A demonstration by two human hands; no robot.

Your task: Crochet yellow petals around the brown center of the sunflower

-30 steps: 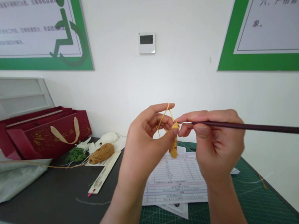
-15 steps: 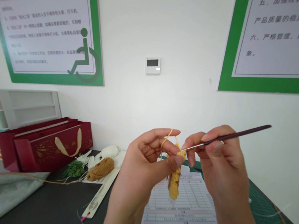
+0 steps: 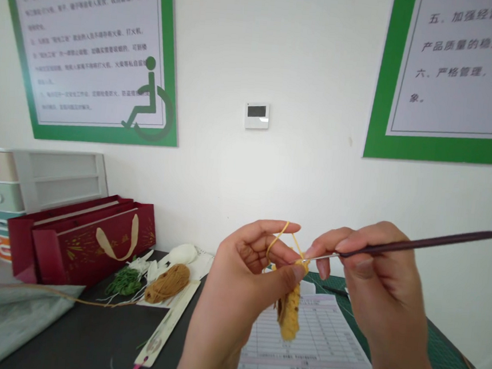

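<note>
My left hand (image 3: 251, 271) pinches the top of a small yellow crochet piece (image 3: 290, 317) between thumb and fingers. A strand of yellow yarn (image 3: 271, 245) loops over its raised index finger and runs down to the work. In my right hand (image 3: 379, 282) is a crochet hook (image 3: 421, 244) with a dark handle, held like a pen. The hook's metal tip meets the top edge of the yellow piece, beside my left thumb. Whether the tip is inside a stitch is too small to tell.
Printed sheets (image 3: 309, 351) lie under my hands on a green cutting mat (image 3: 450, 357). To the left are a brown yarn skein (image 3: 168, 284), green yarn (image 3: 124, 283), a bookmark-like strip (image 3: 167, 327), a red gift bag (image 3: 90, 240), grey cloth (image 3: 14, 319) and a drawer unit (image 3: 61, 177).
The view has shifted slightly, so everything sits a little lower and further right. The hook's handle has swung closer to level and its end reaches further right. Both grips are kept.
</note>
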